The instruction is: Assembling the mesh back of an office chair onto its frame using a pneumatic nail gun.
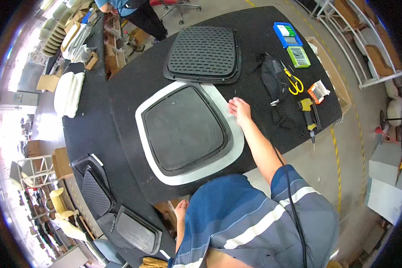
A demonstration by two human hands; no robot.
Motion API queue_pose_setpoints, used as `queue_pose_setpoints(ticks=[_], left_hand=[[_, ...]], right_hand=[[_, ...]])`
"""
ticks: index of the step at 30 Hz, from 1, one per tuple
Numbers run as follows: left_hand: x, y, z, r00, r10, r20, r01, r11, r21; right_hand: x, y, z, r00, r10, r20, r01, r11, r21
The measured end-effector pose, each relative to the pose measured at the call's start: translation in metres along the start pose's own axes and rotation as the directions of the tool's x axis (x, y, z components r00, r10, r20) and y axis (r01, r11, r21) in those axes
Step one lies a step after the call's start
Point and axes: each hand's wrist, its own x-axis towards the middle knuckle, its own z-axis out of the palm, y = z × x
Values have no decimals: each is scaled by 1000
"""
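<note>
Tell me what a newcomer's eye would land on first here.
Most likely the big black panel with a broad white border, in the middle of the black table, with the right hand at its right edge. Just beyond it lies a black slotted panel. Bright yellow then stands out on the table's right side: the scissors' handles and a yellow-and-black tool.

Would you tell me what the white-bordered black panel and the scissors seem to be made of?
Black panel: probably matte moulded plastic, perhaps rubber, given its dull face and ridged rim.
Scissors: handles likely smooth plastic, evenly bright yellow; blades apparently metal, slim and greyish.
</note>
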Motion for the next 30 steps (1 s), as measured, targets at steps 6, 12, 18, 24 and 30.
queue_pose_setpoints(ticks=[6, 12, 18, 24, 30], left_hand=[[-21, 52, 7, 974, -208, -92, 187, 962, -197], [-19, 48, 11, 919, -375, -125, 289, 854, -433], [-14, 46, 15, 994, -59, -88, 55, 997, -48], [16, 56, 4, 984, -131, -122, 107, 977, -183], [37, 146, -11, 964, -57, -259, -79, 870, -487]], right_hand=[[83, -22, 26, 987, 131, -90, -91, 928, 362], [118, -26, 45, 980, 196, -26, -142, 792, 594], [111, -65, 57, 961, -28, 275, -90, 909, 406], [54, -113, 84, 909, -167, 381, 45, 950, 308], [-26, -102, 62, 815, -174, 553, -18, 946, 324]])
